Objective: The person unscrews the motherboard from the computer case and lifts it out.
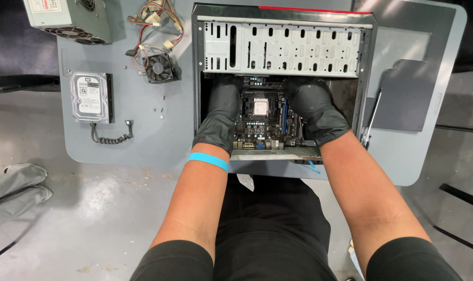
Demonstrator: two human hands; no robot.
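Inside the open computer case (283, 47) on the grey desk (142, 135), the left hand (219, 117) and right hand (313, 112), both in black gloves, rested on either side of the motherboard (260, 122). Their fingers reached down along its edges, apparently gripping it, though the tips were hidden. A bare processor socket (260, 107) sat between them. Left of the case lay a hard drive (89, 97), a small cooler fan (159, 67) and a power supply (70, 18).

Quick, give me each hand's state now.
Left hand: gloved, gripping the motherboard at its left edge.
Right hand: gloved, gripping its right edge.
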